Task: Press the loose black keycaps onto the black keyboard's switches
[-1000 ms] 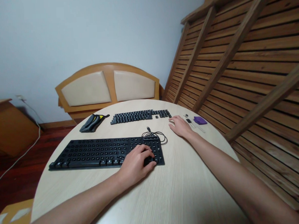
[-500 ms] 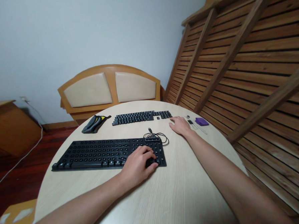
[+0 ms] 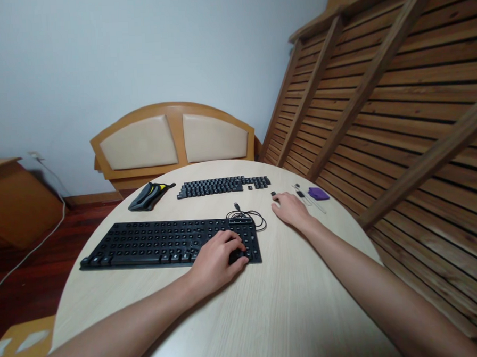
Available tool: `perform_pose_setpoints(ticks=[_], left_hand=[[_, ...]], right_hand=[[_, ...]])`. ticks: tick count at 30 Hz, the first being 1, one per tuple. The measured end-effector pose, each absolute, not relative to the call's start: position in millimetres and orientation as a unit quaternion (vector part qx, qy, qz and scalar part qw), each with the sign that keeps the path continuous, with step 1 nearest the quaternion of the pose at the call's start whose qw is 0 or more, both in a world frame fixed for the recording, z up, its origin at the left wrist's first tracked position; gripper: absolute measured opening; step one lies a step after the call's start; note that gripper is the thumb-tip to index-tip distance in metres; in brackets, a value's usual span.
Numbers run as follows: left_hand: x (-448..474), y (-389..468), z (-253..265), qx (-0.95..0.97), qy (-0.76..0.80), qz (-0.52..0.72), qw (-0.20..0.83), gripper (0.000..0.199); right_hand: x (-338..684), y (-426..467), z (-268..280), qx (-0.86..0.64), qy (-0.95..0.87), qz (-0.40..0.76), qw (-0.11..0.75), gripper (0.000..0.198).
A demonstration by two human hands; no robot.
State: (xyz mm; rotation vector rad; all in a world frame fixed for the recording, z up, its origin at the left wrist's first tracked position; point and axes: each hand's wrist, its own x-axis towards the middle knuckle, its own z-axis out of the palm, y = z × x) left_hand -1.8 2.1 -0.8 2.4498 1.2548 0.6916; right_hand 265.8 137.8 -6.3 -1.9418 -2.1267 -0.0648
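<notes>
A black keyboard (image 3: 146, 244) without keycaps over most of its face lies on the round table (image 3: 269, 305). My left hand (image 3: 218, 251) rests on its right end, fingers bent and thumb apart, with nothing visible held between them. Further back on the right, my right hand (image 3: 290, 208) has its fingertips on a small black keycap (image 3: 273, 193), just off the tabletop or touching it; I cannot tell which. Loose black keycaps (image 3: 210, 187) lie in rows behind the keyboard. One single keycap (image 3: 250, 188) sits slightly apart from those rows.
Behind the keyboard lies its coiled USB cable (image 3: 248, 214). A grey, black and yellow pouch-like item (image 3: 151, 196) is at the back left. Beyond my right hand are a purple cloth item (image 3: 318, 193) and a thin wire tool (image 3: 318, 205). Wooden slats (image 3: 398, 111) lean on the right.
My right hand has drawn a keycap away from the right end of the rows, toward me. My left hand stays on the keyboard. The view has shifted slightly.
</notes>
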Motion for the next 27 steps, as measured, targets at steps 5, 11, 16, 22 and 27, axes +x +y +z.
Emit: perform_pose_setpoints(ticks=[5,11,16,22,27], left_hand=[[-1.6,2.4,-1.9,0.855,0.435,0.244,0.142,0.011],[-2.0,3.1,-2.0,0.853,0.438,0.246,0.143,0.010],[-1.6,3.2,-2.3,0.853,0.438,0.243,0.143,0.011],[-1.4,2.5,-1.5,0.854,0.438,0.240,0.148,0.010],[-2.1,2.5,-2.4,0.853,0.437,0.242,0.149,0.011]], right_hand=[[254.8,99.0,-1.7,-0.646,-0.751,0.002,0.140,0.032],[256.1,77.8,4.9,-0.618,-0.767,0.038,0.167,0.033],[270.2,88.9,4.4,-0.581,-0.786,0.057,0.205,0.039],[284.0,102.9,-9.8,-0.475,-0.848,0.108,0.209,0.056],[286.0,105.2,-12.1,-0.452,-0.854,0.135,0.218,0.048]])
